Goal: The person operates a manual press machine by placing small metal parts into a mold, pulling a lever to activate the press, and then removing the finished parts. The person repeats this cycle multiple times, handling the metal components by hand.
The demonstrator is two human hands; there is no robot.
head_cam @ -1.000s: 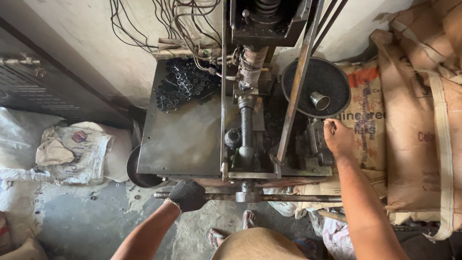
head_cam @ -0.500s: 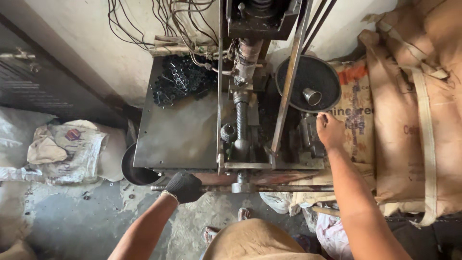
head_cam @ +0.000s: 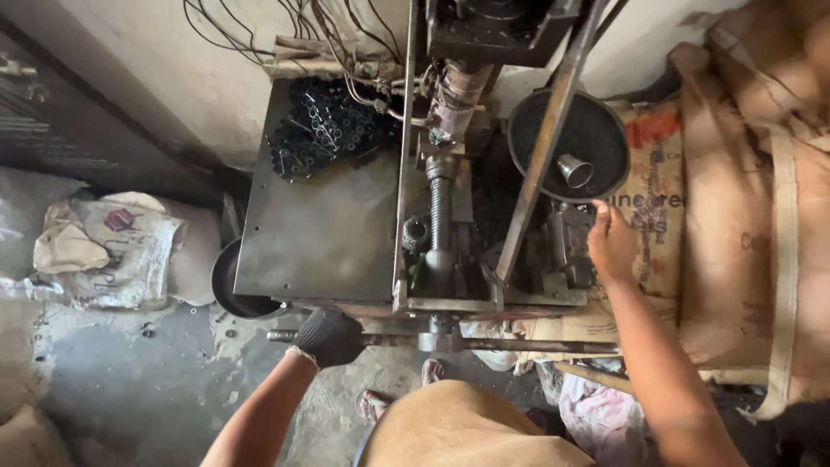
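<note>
The left hand (head_cam: 328, 335), in a dark work glove, is wrapped shut around a horizontal steel bar (head_cam: 519, 345) that runs along the front edge of the machine (head_cam: 450, 216), gripping it near its left end. The bar is long, round and dull grey, passing through a hub under the machine's middle. The bare right hand (head_cam: 612, 242) is curled with fingertips pressed against a dark metal block (head_cam: 571, 246) on the machine's right side; whether it pinches anything there cannot be told. Just above that hand sits a round black dish (head_cam: 605, 138) holding a small shiny metal cup (head_cam: 575, 170). A threaded vertical screw (head_cam: 439, 203) stands in the machine's centre. To the left lies a flat grey steel plate (head_cam: 320, 233) with a heap of small black parts (head_cam: 328, 125) at its far end. Brown sacks (head_cam: 743, 216) lean on the right.
</note>
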